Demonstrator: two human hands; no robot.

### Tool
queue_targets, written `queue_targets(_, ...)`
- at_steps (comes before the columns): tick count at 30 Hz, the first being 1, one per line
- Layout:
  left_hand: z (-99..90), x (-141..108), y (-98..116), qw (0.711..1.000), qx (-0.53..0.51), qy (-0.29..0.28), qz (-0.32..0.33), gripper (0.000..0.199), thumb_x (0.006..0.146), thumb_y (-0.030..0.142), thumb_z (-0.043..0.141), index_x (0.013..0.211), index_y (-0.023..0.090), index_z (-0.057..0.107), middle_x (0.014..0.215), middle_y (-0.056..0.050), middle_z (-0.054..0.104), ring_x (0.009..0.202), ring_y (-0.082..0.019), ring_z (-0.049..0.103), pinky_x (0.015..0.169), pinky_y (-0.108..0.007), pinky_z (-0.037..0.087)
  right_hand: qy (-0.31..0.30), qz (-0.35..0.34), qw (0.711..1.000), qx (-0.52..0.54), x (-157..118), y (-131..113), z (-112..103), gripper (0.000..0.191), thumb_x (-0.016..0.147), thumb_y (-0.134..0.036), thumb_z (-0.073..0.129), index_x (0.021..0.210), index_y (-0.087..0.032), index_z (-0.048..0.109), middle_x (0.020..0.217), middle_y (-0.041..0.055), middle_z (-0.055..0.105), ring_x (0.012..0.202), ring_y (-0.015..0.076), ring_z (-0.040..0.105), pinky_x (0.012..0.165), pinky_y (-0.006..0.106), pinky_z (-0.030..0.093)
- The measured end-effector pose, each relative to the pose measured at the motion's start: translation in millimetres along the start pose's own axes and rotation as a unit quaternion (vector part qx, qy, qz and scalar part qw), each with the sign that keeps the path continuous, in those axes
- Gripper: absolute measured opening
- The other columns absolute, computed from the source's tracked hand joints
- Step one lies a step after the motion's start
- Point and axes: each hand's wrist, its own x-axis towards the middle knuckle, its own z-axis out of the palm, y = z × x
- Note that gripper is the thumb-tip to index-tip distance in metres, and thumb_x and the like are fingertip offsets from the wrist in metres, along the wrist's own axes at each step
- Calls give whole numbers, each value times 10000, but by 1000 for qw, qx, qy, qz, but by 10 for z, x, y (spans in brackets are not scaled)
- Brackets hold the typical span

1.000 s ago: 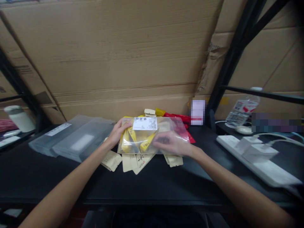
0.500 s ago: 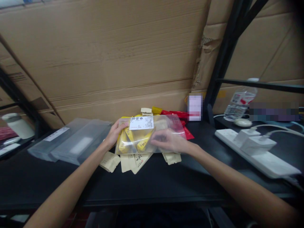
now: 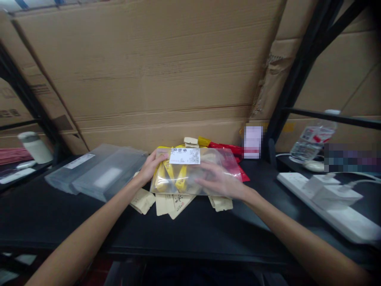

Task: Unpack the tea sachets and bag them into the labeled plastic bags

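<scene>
My left hand (image 3: pixel 151 166) is closed on the left end of a clear plastic bag (image 3: pixel 195 190), thumb over its upper edge. A white printed label (image 3: pixel 185 156) sticks to the bag's front. Yellow packets (image 3: pixel 181 180) show through the plastic on the left side. My right hand (image 3: pixel 222 179) reaches into the bag from the right, behind the clear film, its fingers stretched out and apart with nothing visible in them. Under and around the bag lie several cream paper packets (image 3: pixel 143 201). Red packets (image 3: pixel 226 148) lie behind it, partly covered.
Several frosted plastic bags (image 3: pixel 98 174) are stacked at the left on the black table (image 3: pixel 133 238). To the right lie a white power strip (image 3: pixel 327 208) with plugged chargers and a water bottle (image 3: pixel 312 139). A white flask (image 3: pixel 35 147) stands far left. Cardboard (image 3: pixel 163 79) walls the back.
My right hand's fingers have gone from curled together to spread inside the bag. My left hand keeps its hold. The whole view has shifted slightly.
</scene>
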Motion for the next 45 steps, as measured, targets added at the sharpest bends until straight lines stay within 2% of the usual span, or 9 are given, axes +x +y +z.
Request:
queue_targets(4,9,-7,9,1000,-3,-4,9,402,815,419,803,1123,197,671,1127,-87,745,985,-258,707,848,-358,551,28,-14,999,-42,-4,40,24,585,966,-450,668,1515,-339,498,1506,98,557,1463,382,440,1218,652,363)
queue_targets(17,-7,-20,7,1000,-2,-9,14,406,826,419,793,1138,188,676,1135,-94,744,979,-252,710,856,-370,556,7,5,1000,1,-9,39,46,674,953,-461,682,1569,-351,432,1557,62,529,1429,362,504,1203,561,438)
queue_targets(25,-43,25,-48,1000,-6,-3,14,437,807,435,810,1149,188,697,1186,-105,743,1034,-277,714,881,-385,563,-53,-6,999,-12,20,17,-103,323,1037,-415,555,1290,-265,689,1446,85,624,1370,292,561,1200,571,407)
queue_targets(27,-45,34,-60,1000,-9,-2,13,440,805,437,811,1150,188,700,1184,-106,746,1024,-275,720,883,-387,566,-63,16,998,10,16,24,-171,306,1035,-416,554,1243,-264,719,1375,82,674,1292,292,620,1135,571,478)
queue_targets(30,-48,42,-72,1000,-14,0,10,453,802,436,813,1157,182,695,1174,-110,750,1018,-276,727,880,-388,570,-83,90,989,84,-1,43,-296,307,1011,-441,584,1238,-295,730,1285,75,722,1103,283,718,835,473,657)
queue_targets(33,-53,49,-81,1000,-18,5,7,447,803,434,812,1151,183,691,1156,-109,753,1000,-270,731,863,-379,572,-69,140,976,153,-16,71,-420,302,972,-427,641,1227,-298,739,1256,85,734,1009,277,752,681,401,675)
queue_targets(37,-53,46,-78,1000,-18,6,9,456,808,437,807,1164,181,684,1169,-114,748,1021,-273,723,877,-384,566,-25,121,966,227,-5,98,-446,421,957,-382,679,1373,-330,646,1418,85,654,1175,291,707,936,500,635)
queue_targets(40,-44,23,-60,1000,-14,-2,15,470,825,446,792,1192,173,683,1206,-119,736,1073,-281,705,915,-392,551,-21,75,964,253,17,73,-305,566,939,-342,719,1476,-352,538,1605,59,478,1422,292,526,1180,541,452)
queue_targets(45,-27,-17,-48,999,-4,-11,31,436,814,427,806,1159,188,687,1135,-79,744,1010,-260,705,888,-371,543,-25,67,982,177,12,-53,-32,701,915,-388,754,1547,-358,453,1609,64,473,1462,319,475,1217,561,409)
